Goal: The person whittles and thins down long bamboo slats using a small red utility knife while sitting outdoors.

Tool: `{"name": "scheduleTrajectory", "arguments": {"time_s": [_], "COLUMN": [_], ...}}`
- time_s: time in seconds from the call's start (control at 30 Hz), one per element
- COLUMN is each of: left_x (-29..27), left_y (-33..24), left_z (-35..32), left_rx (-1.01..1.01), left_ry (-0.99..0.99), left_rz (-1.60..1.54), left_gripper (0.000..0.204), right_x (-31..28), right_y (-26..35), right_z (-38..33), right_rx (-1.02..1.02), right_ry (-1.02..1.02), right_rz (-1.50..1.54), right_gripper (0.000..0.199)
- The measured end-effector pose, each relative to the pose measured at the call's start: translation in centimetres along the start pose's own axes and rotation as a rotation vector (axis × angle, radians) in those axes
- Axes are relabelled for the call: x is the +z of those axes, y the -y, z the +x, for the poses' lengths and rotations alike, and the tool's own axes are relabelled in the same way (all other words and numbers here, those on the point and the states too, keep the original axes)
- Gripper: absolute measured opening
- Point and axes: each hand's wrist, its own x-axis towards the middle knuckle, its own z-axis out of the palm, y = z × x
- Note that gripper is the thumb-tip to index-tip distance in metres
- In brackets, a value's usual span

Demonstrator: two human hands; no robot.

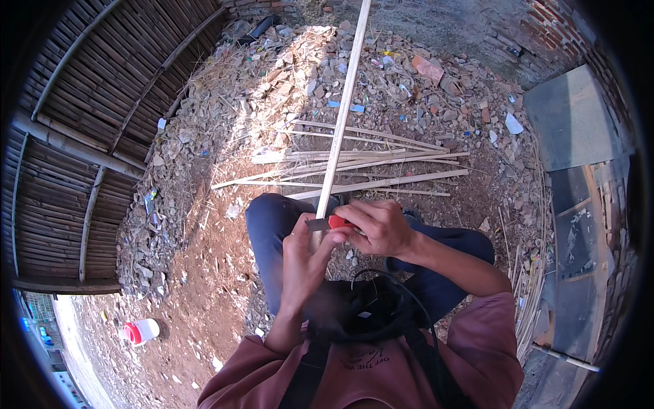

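A long pale bamboo strip (345, 102) runs from my hands up past the top edge of the view. Closed around its near end is my left hand (302, 259), with the thumb pointing toward the blade. My right hand (381, 228) grips a red-handled utility knife (337, 221). The knife's grey blade lies across the strip close to my left fingers; whether it cuts into the strip I cannot tell. Beyond my crossed legs, several split bamboo strips (381, 163) lie in a loose pile on the ground.
Rubble (436, 102) and scraps cover the ground toward a brick wall (470, 34). A bamboo-slat wall (88, 88) rises at left. A white jug with a red part (142, 331) sits at lower left. Boards (572, 123) lean at right. A black cable (415, 300) hangs before my chest.
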Motion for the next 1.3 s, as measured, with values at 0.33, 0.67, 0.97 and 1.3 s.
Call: {"name": "scheduleTrajectory", "arguments": {"time_s": [0.33,0.67,0.97,1.3], "left_x": [0.4,0.5,0.6,0.2], "left_y": [0.3,-0.3,-1.3,-0.9], "left_z": [0.3,0.5,-0.4,-0.9], "left_rx": [0.062,0.07,0.024,0.062], "left_ry": [-0.064,-0.107,-0.119,-0.152], "left_rz": [0.055,0.197,0.312,0.323], "left_gripper": [0.032,0.029,0.035,0.043], "right_x": [0.0,-0.2,-0.7,-0.9], "right_y": [0.4,0.4,-0.8,-0.9], "right_z": [0.1,0.2,1.0,1.1], "right_rx": [0.039,0.066,0.084,0.071], "right_ry": [-0.029,-0.02,-0.086,-0.056], "right_rz": [-0.06,-0.085,-0.121,-0.101], "right_gripper": [0.022,0.028,0.025,0.026]}}
